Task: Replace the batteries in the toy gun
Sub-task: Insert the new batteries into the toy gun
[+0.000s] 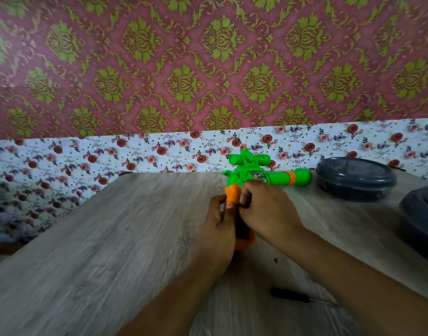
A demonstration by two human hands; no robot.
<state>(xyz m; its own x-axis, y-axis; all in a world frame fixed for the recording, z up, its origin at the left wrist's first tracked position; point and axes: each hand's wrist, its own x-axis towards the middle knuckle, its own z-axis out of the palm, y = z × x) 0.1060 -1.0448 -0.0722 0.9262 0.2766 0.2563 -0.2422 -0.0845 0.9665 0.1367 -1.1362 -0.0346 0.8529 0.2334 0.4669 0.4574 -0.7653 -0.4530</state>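
Observation:
A green toy gun [251,173] with orange trim lies on the wooden table [111,251], its barrel pointing right and its orange grip toward me. My left hand [219,229] holds the left side of the grip. My right hand [266,209] curls over the grip from the right, fingers on it near the trigger area. A dark opening shows between my hands along the grip; what is inside is hidden. A small black-handled screwdriver [293,295] lies on the table beneath my right forearm.
Two dark grey round lidded containers stand on the right: one [356,178] just past the gun's muzzle, another [421,219] at the frame's right edge. A floral cloth [62,161] lies beyond the table's far and left edges, below patterned wallpaper.

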